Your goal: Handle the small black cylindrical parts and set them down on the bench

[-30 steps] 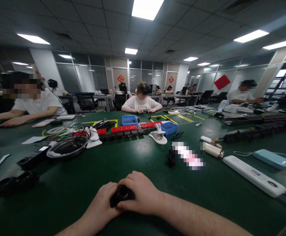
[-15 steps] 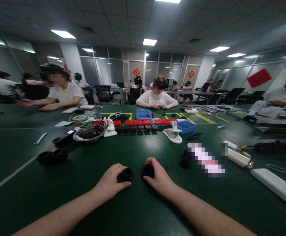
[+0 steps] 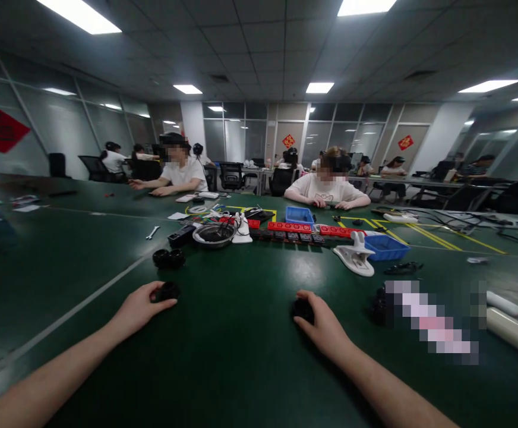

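Note:
My left hand (image 3: 135, 308) is curled around a small round black part (image 3: 170, 290) low over the green table (image 3: 241, 345); what kind of part it is I cannot tell. Just beyond it sit black cylindrical pieces (image 3: 169, 258), side by side. On the other side, my right hand (image 3: 328, 321) grips a second round black part (image 3: 302, 310) between thumb and fingers. The palm hides much of that part. Farther right lies another dark piece (image 3: 378, 305) beside a blurred-out pale patch.
Ahead stand a metal bowl (image 3: 214, 233), red and black strips (image 3: 289, 228), a white clip base (image 3: 355, 257) and blue trays (image 3: 298, 214). A wrench (image 3: 152, 232) lies left. A white-cream cylinder (image 3: 515, 333) is at right. Across the table a person (image 3: 328, 187) sits.
My left hand has moved left with its black part, away from the right hand and near the black cylindrical pieces. The view has turned left. My right hand keeps its grip.

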